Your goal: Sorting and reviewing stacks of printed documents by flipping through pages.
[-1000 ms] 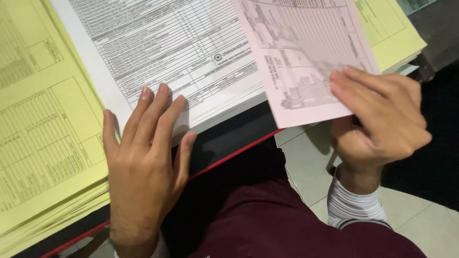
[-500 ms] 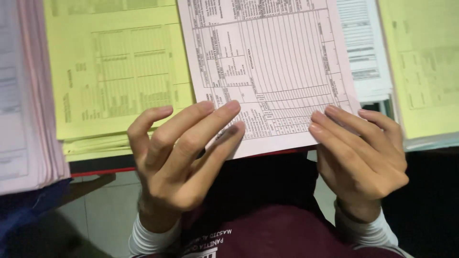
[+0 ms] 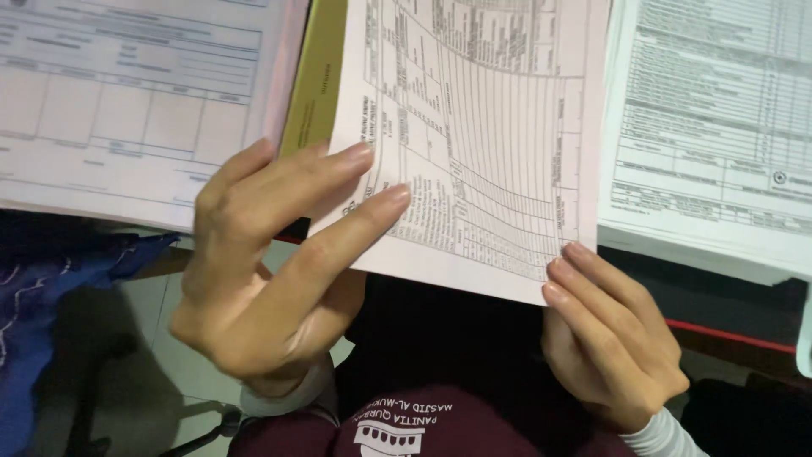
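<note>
Both hands hold one pink sheet [image 3: 482,144]. The left hand [image 3: 262,262] pinches its near-left corner in a tight grip. The right hand [image 3: 609,334] grips its near-right corner.

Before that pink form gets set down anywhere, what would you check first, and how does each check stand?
1. Left hand grips the pink form at its lower left corner: ok.
2. Right hand supports the lower right corner with its fingertips: ok.
3. Sheet flat, not creased: ok, only slightly bowed.
4. White stack on the right lies apart from the hands: ok.
5. Pink stack on the left is squared up: cannot tell.
</note>
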